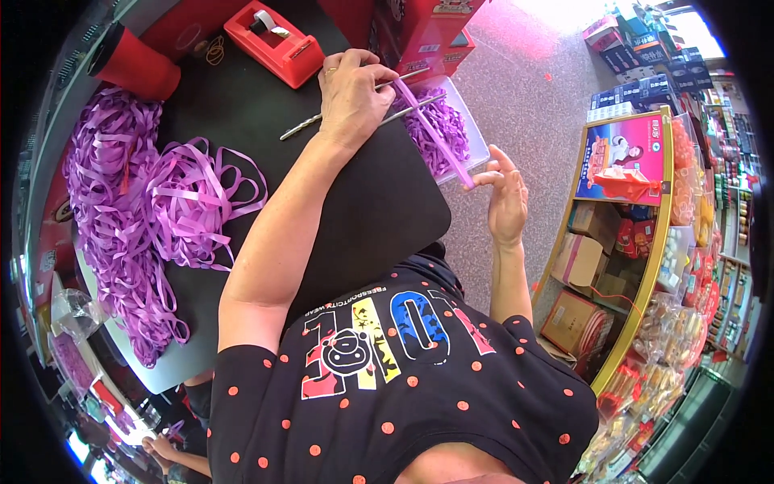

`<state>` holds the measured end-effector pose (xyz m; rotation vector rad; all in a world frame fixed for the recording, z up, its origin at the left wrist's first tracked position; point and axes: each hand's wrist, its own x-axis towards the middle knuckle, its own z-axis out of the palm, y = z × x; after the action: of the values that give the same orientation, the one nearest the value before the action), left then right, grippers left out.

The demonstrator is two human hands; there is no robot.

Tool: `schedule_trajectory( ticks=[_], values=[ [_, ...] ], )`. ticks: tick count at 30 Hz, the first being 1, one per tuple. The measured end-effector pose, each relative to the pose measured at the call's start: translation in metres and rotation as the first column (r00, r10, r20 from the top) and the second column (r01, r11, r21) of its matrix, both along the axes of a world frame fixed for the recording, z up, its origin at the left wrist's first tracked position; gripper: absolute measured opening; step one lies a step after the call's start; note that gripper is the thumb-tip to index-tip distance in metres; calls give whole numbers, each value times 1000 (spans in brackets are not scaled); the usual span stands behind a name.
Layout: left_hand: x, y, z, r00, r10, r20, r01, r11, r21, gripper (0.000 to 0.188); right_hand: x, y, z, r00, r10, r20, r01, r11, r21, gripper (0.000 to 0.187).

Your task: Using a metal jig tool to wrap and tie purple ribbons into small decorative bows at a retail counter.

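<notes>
My left hand (pixel 355 97) is closed around a thin metal two-pronged tool (pixel 302 127), whose single shaft sticks out behind the hand and whose two prongs spread out in front. I cannot tell if it is long tweezers or separate rods. A flat purple ribbon strip (pixel 439 143) runs across the prongs, slanting down to my right hand (pixel 506 194). The fingertips of that hand pinch the ribbon's lower end. Beneath the stretched strip stands a white box (pixel 472 121) filled with crinkled purple ribbon (pixel 419 133).
On the black table (pixel 355 218) lie a large heap of purple ribbon (pixel 113 202) and a looser tangle (pixel 189 214). Farther back are a red tape dispenser (pixel 274 44) and a red cup (pixel 137 64). A goods shelf (pixel 613 242) stands right; another person's hand (pixel 161 448) shows lower left.
</notes>
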<state>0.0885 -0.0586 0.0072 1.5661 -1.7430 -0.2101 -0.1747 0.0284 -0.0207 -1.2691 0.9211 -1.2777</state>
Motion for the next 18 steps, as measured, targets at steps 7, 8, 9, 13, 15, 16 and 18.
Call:
schedule_trajectory(
  ticks=[7, 8, 9, 13, 15, 16, 18],
  values=[
    [-1, 0, 0, 1000, 0, -28, -1, 1000, -28, 16, 9, -18, 39, 963, 54, 266, -44, 998, -41, 57],
    [-1, 0, 0, 1000, 3, -21, -3, 1000, -29, 17, 12, -27, 47, 963, 58, 264, -49, 998, -44, 57],
    [0, -1, 0, 999, -5, -34, 3, 999, -41, 16, 15, -40, 55, 953, 125, 278, -98, 989, -109, 57],
    [2, 0, -3, 998, 38, -45, -40, 998, -46, 14, 49, -93, 86, 905, 372, 207, -311, 910, -276, 62],
    [3, 1, -1, 999, 37, -25, -37, 999, -9, 12, 69, -126, 88, 889, 427, 167, -371, 885, -282, 63],
    [2, 1, 0, 999, 41, -25, -41, 999, -11, 12, 77, -143, 87, 873, 471, 125, -423, 860, -284, 64],
    [0, 1, 2, 999, 28, -42, -28, 1000, -6, 12, 86, -177, 77, 835, 535, 129, -505, 838, -208, 63]
  ],
)
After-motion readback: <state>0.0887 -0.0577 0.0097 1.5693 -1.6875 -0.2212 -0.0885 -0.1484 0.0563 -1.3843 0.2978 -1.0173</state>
